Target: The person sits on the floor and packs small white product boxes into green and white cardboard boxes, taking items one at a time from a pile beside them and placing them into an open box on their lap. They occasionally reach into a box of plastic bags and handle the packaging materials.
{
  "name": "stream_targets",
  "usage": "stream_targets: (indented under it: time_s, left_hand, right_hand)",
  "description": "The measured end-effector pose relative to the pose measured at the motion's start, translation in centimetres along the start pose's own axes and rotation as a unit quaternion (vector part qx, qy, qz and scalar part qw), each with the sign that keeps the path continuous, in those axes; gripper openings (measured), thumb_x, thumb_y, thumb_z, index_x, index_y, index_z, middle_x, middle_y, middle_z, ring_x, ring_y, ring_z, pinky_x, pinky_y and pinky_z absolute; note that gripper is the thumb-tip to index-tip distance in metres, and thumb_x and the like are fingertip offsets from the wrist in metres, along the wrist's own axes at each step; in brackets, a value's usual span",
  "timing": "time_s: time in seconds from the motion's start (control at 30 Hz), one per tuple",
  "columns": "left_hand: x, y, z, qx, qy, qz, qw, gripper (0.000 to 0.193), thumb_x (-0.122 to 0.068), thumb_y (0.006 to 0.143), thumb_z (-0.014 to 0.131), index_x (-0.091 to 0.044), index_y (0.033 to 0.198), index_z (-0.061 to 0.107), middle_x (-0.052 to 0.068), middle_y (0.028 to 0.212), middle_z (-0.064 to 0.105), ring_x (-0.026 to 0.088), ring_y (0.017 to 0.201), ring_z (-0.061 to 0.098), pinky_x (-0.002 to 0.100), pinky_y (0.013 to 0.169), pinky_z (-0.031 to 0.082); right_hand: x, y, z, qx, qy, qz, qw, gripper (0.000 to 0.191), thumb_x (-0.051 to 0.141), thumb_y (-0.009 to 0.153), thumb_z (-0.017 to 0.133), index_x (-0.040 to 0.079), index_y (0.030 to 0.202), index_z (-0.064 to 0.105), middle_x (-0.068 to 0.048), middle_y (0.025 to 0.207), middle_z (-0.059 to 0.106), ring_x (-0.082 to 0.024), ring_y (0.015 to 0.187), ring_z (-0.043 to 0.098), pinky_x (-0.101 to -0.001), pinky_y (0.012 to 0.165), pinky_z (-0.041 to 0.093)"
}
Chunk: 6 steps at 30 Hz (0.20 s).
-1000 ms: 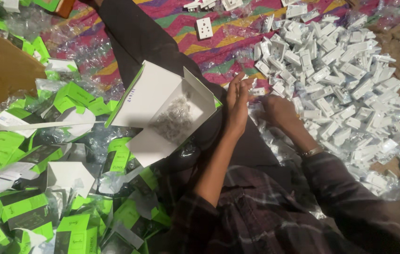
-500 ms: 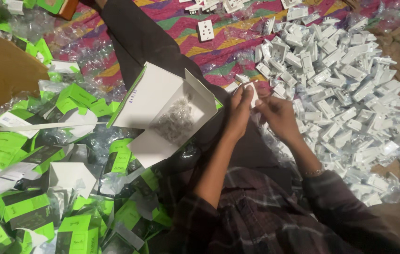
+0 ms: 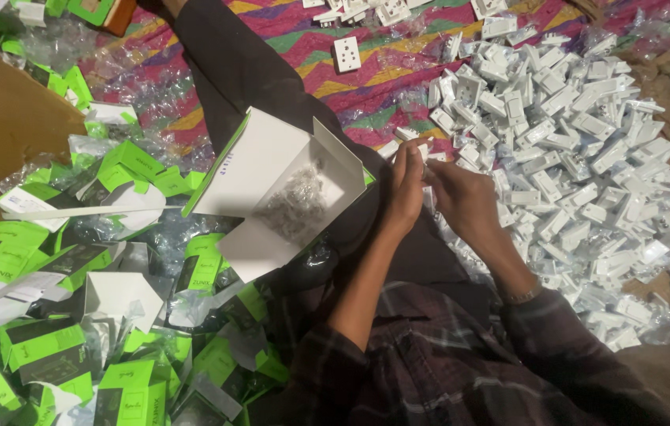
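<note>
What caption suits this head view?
Both hands, left hand and right hand, meet beside a white switch pile and open box.

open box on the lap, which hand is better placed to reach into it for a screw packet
Left, probably. The left hand is beside the open box, whose small packets lie exposed. The right hand sits farther off, by the pile of white sockets, and would have to cross over the left.

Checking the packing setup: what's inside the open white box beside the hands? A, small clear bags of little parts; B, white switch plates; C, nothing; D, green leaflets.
A: the open white box holds a heap of small clear bags, left of both hands.
</note>
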<state>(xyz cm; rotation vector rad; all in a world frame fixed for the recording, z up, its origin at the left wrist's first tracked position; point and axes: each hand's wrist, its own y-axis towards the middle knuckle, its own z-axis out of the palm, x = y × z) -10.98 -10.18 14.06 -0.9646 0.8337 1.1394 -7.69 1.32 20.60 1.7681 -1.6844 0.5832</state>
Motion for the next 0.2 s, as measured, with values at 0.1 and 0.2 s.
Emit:
stream_targets:
  time_s: [0.1,0.2]
  left_hand:
    - [-0.2,0.0,-0.2,-0.012,0.061,0.021,0.998,0.053,-0.050,0.113,0.036,-0.006,0.135,0.058,0.008,0.096,0.057,0.016,0.089,0.054,0.033,0.079,0.049]
    - [-0.6,0.0,-0.4,-0.044,0.161,0.016,0.986,0.053,-0.049,0.112,0.035,-0.006,0.130,0.061,0.010,0.086,0.058,0.019,0.080,0.056,0.033,0.074,0.048]
  right_hand:
    - [0.3,0.3,0.8,-0.025,0.014,-0.021,0.999,0.017,0.008,0.096,0.073,0.005,0.112,0.072,-0.018,0.089,0.074,-0.034,0.080,0.075,-0.0399,0.065,0.056]
    - [0.2,-0.2,1.7,-0.067,0.006,-0.084,0.994,0.023,0.006,0.094,0.071,0.006,0.118,0.072,-0.020,0.094,0.073,-0.036,0.083,0.073,-0.0411,0.069,0.057]
